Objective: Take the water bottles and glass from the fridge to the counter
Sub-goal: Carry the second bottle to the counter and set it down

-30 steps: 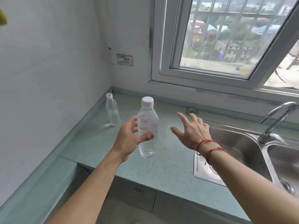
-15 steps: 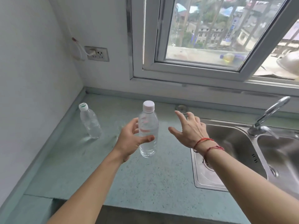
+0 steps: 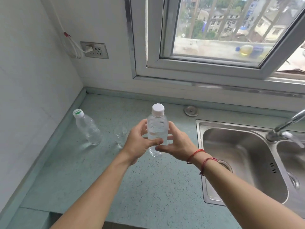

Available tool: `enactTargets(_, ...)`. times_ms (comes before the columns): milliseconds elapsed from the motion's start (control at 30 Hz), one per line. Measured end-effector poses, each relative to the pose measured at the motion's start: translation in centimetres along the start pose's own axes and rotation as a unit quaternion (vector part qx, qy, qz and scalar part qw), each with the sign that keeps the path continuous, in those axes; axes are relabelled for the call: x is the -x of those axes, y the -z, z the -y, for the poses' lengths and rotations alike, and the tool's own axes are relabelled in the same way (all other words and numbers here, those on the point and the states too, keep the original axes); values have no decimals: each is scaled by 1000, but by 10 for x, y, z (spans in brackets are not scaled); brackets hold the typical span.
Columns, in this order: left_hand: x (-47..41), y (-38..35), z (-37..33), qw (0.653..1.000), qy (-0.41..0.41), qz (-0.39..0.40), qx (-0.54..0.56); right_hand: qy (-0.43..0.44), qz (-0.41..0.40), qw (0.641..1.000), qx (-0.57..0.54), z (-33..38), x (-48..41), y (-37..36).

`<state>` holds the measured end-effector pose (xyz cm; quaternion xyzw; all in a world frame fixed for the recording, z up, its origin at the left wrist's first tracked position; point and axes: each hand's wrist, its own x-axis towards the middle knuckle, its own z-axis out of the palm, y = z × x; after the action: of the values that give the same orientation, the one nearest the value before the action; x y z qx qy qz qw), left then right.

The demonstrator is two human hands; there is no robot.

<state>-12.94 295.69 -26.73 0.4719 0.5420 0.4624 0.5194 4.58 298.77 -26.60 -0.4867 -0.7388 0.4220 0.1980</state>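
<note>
A clear water bottle with a white cap (image 3: pixel 157 128) is held upright above the pale green counter (image 3: pixel 148 187). My left hand (image 3: pixel 140 144) grips its left side and my right hand (image 3: pixel 177 144) closes on its right side. A second bottle with a green-and-white cap (image 3: pixel 88 128) stands on the counter near the left wall. A clear glass (image 3: pixel 120 135) stands between that bottle and my left hand, partly hidden by my fingers.
A steel double sink (image 3: pixel 244 162) with a tap (image 3: pixel 287 128) lies to the right. A round metal plug (image 3: pixel 191 111) sits in the counter at the back. The white wall with a socket (image 3: pixel 94 50) and a window (image 3: pixel 219 38) bound the counter.
My right hand has moved left and closed onto the bottle that my left hand holds. The view has come closer to the counter and tilted down.
</note>
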Motion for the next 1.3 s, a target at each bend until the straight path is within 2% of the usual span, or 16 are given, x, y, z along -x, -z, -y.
enactTargets(200, -20, -4, 20, 1000, 8, 13, -14, -12, -25, 1000, -6, -21, -19, -4)
enactTargets(467, -39, -6, 57, 995, 44, 18, -93, -47, -33, 997, 56, -57, -37, -29)
enactTargets(733, -52, -3, 74, 993, 70, 13, -98, -64, -44, 995, 64, -77, -59, -51)
enactTargets(1300, -59, 9, 87, 991, 68, 27, -110, -66, -47, 995, 57, -85, -64, -59)
